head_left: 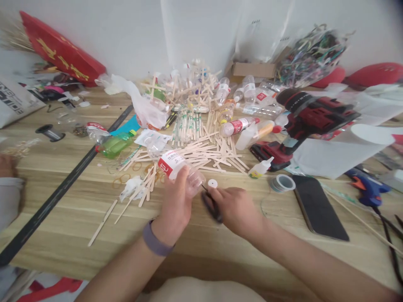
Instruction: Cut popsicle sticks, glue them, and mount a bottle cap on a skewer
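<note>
My left hand (176, 201) is wrapped round a clear plastic bottle (170, 161) with a red and white label, held tilted above the table. Its base points toward my right hand (236, 207). That hand is closed on a pair of scissors (211, 205) with dark handles, blurred a little. The blades meet the bottle near its base; whether they have gone through the plastic I cannot tell. Just beyond the scissors lies a small white round cap (213, 183). Loose wooden craft sticks (201, 157) are heaped behind the bottle.
A red and black cordless drill (299, 121) stands at the right, near a glue bottle (260, 167), a tape roll (282, 183), a phone (319, 207) and a blue glue gun (367, 184). A green bottle (118, 144) lies left. Another person's arm (8, 188) rests at the left edge.
</note>
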Demonstrator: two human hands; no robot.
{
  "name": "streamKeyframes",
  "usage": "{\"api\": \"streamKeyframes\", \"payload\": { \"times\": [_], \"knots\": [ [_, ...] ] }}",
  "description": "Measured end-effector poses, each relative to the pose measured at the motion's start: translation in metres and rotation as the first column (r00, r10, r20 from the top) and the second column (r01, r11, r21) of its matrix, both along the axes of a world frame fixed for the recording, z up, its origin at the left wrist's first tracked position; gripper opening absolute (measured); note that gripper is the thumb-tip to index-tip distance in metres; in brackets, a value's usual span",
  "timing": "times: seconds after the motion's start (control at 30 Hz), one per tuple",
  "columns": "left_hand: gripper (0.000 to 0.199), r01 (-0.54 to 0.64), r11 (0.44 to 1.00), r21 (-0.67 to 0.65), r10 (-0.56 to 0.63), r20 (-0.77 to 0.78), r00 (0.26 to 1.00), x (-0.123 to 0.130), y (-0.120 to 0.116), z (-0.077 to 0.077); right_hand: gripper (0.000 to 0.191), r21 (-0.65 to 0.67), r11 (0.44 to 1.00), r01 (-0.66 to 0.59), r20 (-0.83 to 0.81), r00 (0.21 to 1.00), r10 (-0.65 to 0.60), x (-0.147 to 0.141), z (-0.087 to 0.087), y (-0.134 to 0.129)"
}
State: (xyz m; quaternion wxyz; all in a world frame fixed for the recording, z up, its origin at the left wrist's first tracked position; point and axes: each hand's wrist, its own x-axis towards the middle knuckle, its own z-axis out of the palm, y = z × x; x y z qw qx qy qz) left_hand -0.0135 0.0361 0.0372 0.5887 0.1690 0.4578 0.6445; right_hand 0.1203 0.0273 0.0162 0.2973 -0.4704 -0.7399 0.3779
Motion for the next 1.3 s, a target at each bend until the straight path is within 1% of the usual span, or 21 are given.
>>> {"api": "streamKeyframes", "payload": {
  "times": [0.07,0.17,0.23,0.33,0.4,0.47,0.53,0.6,0.7,0.77,0.83,0.9,1.0,1.03,1.1,1.13,1.17,1.2,1.23,1.27,1.3],
  "knots": [
    [0.023,0.010,1.000,-0.005,-0.010,-0.002,1.000,0.001,-0.001,0.000,0.021,0.038,0.999,-0.013,0.033,0.999,0.012,0.008,0.005,0.005],
    [0.028,0.001,1.000,-0.003,-0.001,0.000,1.000,0.002,-0.002,-0.002,0.019,0.027,0.999,-0.027,0.016,1.000,0.027,0.010,0.004,0.008],
    [0.025,-0.025,1.000,0.010,0.025,0.004,1.000,0.001,-0.001,-0.005,0.030,-0.025,0.999,-0.034,-0.034,0.999,0.033,0.005,-0.001,0.006],
    [0.024,-0.041,0.999,0.026,0.041,-0.008,0.999,0.000,-0.001,-0.008,0.058,-0.135,0.990,-0.050,-0.140,0.990,0.030,-0.008,-0.011,-0.002],
    [0.025,-0.012,1.000,0.022,0.012,-0.019,1.000,-0.002,-0.002,-0.008,0.069,-0.177,0.983,-0.044,-0.192,0.981,0.009,-0.016,-0.017,-0.008],
    [0.024,0.052,0.999,0.002,-0.052,0.003,0.999,-0.004,-0.003,-0.007,0.072,-0.181,0.983,-0.020,-0.200,0.980,-0.017,-0.021,-0.020,-0.013],
    [0.022,0.118,0.992,-0.043,-0.114,0.083,0.990,-0.006,-0.002,-0.006,0.073,-0.152,0.988,0.003,-0.166,0.986,-0.029,-0.021,-0.018,-0.017],
    [0.017,0.152,0.985,-0.083,-0.136,0.178,0.975,-0.009,0.003,-0.006,0.070,-0.087,0.996,0.024,-0.090,0.995,-0.032,-0.015,-0.014,-0.021],
    [0.017,0.117,0.989,-0.088,-0.091,0.260,0.961,-0.015,0.011,-0.004,0.054,0.093,0.992,0.082,0.109,0.990,-0.092,0.008,-0.007,-0.028],
    [0.017,0.065,0.995,-0.069,-0.043,0.287,0.957,-0.019,0.015,0.000,0.037,0.247,0.962,0.120,0.272,0.944,-0.188,0.029,-0.005,-0.033],
    [0.013,0.061,0.997,-0.057,-0.040,0.312,0.949,-0.022,0.015,0.005,0.030,0.368,0.920,0.137,0.415,0.861,-0.295,0.049,-0.007,-0.036],
    [0.010,0.082,0.995,-0.054,-0.059,0.334,0.941,-0.022,0.012,0.010,0.027,0.442,0.889,0.121,0.537,0.758,-0.370,0.064,-0.013,-0.037],
    [0.008,0.107,0.992,-0.062,-0.077,0.367,0.927,-0.022,0.007,0.015,0.011,0.482,0.874,0.067,0.656,0.633,-0.410,0.076,-0.019,-0.035],
    [0.008,0.113,0.991,-0.066,-0.080,0.379,0.922,-0.022,0.007,0.015,0.014,0.486,0.873,0.047,0.684,0.602,-0.413,0.076,-0.019,-0.035],
    [0.008,0.117,0.990,-0.076,-0.078,0.397,0.914,-0.024,0.006,0.015,0.031,0.522,0.853,0.015,0.703,0.559,-0.439,0.074,-0.009,-0.036],
    [0.008,0.117,0.990,-0.081,-0.074,0.403,0.912,-0.025,0.006,0.015,0.034,0.547,0.837,0.003,0.687,0.570,-0.451,0.070,0.000,-0.039],
    [0.009,0.114,0.990,-0.086,-0.069,0.407,0.911,-0.025,0.006,0.014,0.032,0.577,0.817,-0.001,0.651,0.605,-0.459,0.065,0.011,-0.043],
    [0.009,0.112,0.990,-0.090,-0.066,0.409,0.910,-0.026,0.006,0.014,0.027,0.592,0.806,0.015,0.565,0.706,-0.428,0.059,0.023,-0.050],
    [0.009,0.114,0.989,-0.094,-0.066,0.413,0.909,-0.026,0.005,0.014,0.026,0.543,0.840,0.023,0.460,0.828,-0.321,0.053,0.036,-0.058],
    [0.010,0.119,0.988,-0.099,-0.067,0.416,0.907,-0.025,0.005,0.014,0.028,0.461,0.887,0.019,0.328,0.925,-0.190,0.046,0.047,-0.067],
    [0.010,0.126,0.986,-0.105,-0.071,0.418,0.905,-0.024,0.005,0.013,0.031,0.332,0.943,-0.020,0.213,0.975,-0.055,0.040,0.056,-0.078]
  ]
}}
